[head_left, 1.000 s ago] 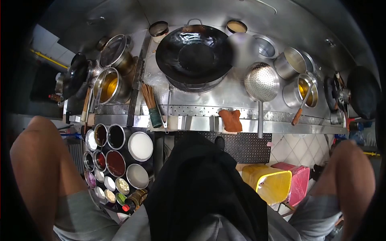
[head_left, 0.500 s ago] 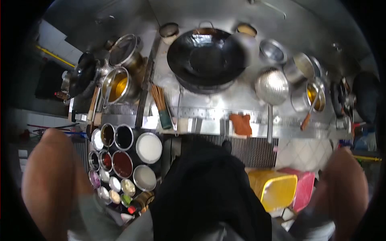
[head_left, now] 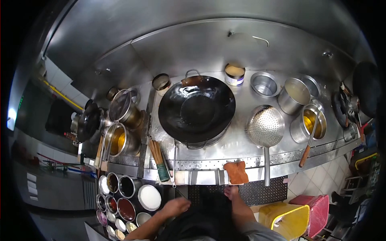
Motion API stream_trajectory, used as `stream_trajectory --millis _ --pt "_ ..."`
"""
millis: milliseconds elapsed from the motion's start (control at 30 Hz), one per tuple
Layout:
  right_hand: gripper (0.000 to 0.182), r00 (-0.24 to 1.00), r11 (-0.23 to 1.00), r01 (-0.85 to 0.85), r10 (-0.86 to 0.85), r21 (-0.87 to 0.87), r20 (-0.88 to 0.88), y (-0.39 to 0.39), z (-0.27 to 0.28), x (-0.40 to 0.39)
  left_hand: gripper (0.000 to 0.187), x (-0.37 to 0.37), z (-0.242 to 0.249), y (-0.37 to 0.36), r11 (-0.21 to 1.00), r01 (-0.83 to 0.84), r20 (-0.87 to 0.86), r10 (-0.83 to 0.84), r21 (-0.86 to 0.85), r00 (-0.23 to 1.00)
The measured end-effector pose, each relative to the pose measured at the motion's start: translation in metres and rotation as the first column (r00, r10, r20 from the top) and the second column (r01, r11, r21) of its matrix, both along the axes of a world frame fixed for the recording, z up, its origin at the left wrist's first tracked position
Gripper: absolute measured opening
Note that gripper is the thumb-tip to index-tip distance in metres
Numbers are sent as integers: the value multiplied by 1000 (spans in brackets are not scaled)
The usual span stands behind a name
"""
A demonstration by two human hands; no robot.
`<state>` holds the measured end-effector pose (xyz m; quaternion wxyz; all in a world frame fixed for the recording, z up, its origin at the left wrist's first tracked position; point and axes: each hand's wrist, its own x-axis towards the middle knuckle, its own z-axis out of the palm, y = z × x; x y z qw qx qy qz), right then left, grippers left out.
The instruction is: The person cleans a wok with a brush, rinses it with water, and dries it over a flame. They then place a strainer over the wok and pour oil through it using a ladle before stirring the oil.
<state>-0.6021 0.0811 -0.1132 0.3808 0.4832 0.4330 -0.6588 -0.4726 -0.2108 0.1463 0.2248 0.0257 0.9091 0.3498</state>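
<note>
My left hand [head_left: 177,207] is in front of my body, just short of the counter's front edge, with its fingers curled in. Whether anything is in them is hidden. My right hand [head_left: 230,192] is at the counter's front edge, right below an orange cloth [head_left: 236,172]. Its fingers are bent, and what they hold, if anything, does not show. Beyond both hands a black wok [head_left: 197,108] rests on the stove. A bamboo brush [head_left: 159,160] with a green binding lies at the front edge, left of the wok.
A large perforated strainer [head_left: 265,126] lies right of the wok, its handle over the edge. Behind it are metal pots [head_left: 294,96] and a ladle [head_left: 310,140] in an oil pot. Seasoning containers [head_left: 149,197] stand at left. A yellow bin [head_left: 284,219] is at lower right.
Both arms have come in from the sides, and my hands are now together before my body near the counter's edge. The view has tilted up, showing more of the back wall.
</note>
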Motion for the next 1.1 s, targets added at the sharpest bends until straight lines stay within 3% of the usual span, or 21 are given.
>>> stream_trajectory --millis 33,67,100,133,167,200,233,267,367,533,1100 --pt "23 976 992 -128 130 22 -175 -5 12 -25 25 11 -12 1 999 42 88 -44 28 995" --pt "19 597 768 -496 640 404 -483 -10 49 -55 25 13 -12 1 998 57 95 -58 18 994" --pt "19 95 328 -367 944 871 -316 -17 93 -79 24 14 -6 1 999 2 126 -8 48 992" --pt "23 -110 63 -89 991 994 -73 -26 128 -97 22 16 -3 0 995 -57 160 44 78 986" --pt "23 -97 68 -100 992 993 -78 -23 136 -95 22 18 -4 -5 995 -90 157 84 31 984" --pt "21 -157 94 27 984 995 -89 -20 142 -93 22 18 1 -8 996 -80 166 75 28 983" --pt "19 -221 126 159 971 979 -89 -19 146 -95 22 17 8 -11 984 -177 183 173 2 968" --pt "19 -228 123 162 970 979 -84 -19 149 -96 22 14 11 -13 961 -276 192 275 -24 942" --pt "19 -237 74 103 970 992 -48 -23 154 -102 21 20 8 -24 934 -357 215 352 -20 911" --pt "19 -264 -40 -54 964 998 24 -20 159 -104 21 41 -18 -33 941 -338 247 331 -13 911" --pt "30 -147 68 -60 986 996 -76 -20 119 -101 22 56 -20 -47 944 -319 327 329 -85 886"
